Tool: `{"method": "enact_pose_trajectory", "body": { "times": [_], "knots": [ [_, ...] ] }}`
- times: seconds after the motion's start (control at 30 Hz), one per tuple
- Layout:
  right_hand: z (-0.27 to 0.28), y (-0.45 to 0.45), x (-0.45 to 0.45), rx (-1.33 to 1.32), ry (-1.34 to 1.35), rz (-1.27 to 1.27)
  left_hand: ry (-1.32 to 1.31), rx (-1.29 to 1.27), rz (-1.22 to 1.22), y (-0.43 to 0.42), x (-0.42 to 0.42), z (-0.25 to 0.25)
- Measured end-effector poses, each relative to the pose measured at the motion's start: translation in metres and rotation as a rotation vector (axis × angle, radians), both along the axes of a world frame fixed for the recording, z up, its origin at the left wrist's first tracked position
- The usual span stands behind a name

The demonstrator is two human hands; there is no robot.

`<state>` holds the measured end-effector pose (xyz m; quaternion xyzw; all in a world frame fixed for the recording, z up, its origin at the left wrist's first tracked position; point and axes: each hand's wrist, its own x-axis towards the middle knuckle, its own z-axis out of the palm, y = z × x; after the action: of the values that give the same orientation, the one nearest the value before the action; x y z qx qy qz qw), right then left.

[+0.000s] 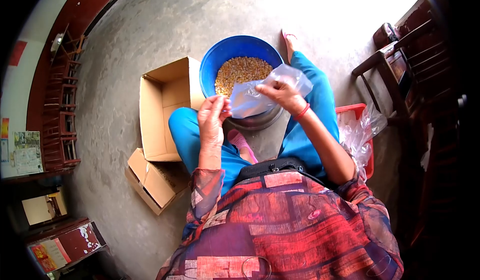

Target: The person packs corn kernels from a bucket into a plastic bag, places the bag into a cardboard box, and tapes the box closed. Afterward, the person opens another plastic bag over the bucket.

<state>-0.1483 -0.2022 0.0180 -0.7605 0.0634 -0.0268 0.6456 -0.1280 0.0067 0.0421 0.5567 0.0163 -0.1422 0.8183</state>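
A clear plastic bag [246, 103] is stretched between my hands, partly covering the near side of a blue tub [209, 62]. My right hand [284, 97] is closed on the bag, thumb on top, and part of the plastic spreads out beyond the knuckles. With its fingers pinched together, my left hand [212, 116] grips the bag's left edge. Corn kernels [241, 73] lie inside the tub, loose and yellow. Beneath the tub shows a metal base [257, 121], between my knees.
An open cardboard box [159, 111] stands left of the tub, with a smaller carton [156, 179] below it. At my right, a red crate [370, 164] holds clear plastic bags [361, 132]. A wooden chair [382, 62] is at the upper right.
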Motion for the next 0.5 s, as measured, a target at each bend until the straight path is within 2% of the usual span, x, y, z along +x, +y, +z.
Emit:
{"method": "enact_pose_trajectory", "body": {
  "times": [0.13, 0.2, 0.27, 0.33, 0.4, 0.47, 0.5],
  "knots": [
    [0.022, 0.022, -0.003, -0.319, -0.052, 0.187, 0.028, 0.105, -0.158, -0.028, -0.002, 0.013],
    [0.018, 0.035, -0.005, 0.159, -0.048, 0.276, 0.017, 0.058, -0.199, -0.029, 0.000, 0.000],
    [0.021, 0.031, -0.003, -0.242, -0.075, 0.359, 0.009, 0.073, -0.166, -0.027, 0.001, -0.001],
    [0.025, 0.038, -0.003, -0.180, -0.366, 0.284, -0.019, 0.081, -0.145, -0.024, 0.002, -0.005],
    [0.026, 0.030, -0.006, -0.082, -0.313, 0.325, 0.029, 0.079, -0.115, -0.021, 0.003, -0.008],
    [0.013, 0.027, -0.003, 0.048, -0.018, 0.313, 0.026, 0.074, -0.101, -0.020, 0.005, -0.008],
    [0.017, 0.022, -0.001, 0.017, -0.009, 0.326, 0.027, 0.064, -0.069, -0.020, 0.006, -0.008]
  ]
}}
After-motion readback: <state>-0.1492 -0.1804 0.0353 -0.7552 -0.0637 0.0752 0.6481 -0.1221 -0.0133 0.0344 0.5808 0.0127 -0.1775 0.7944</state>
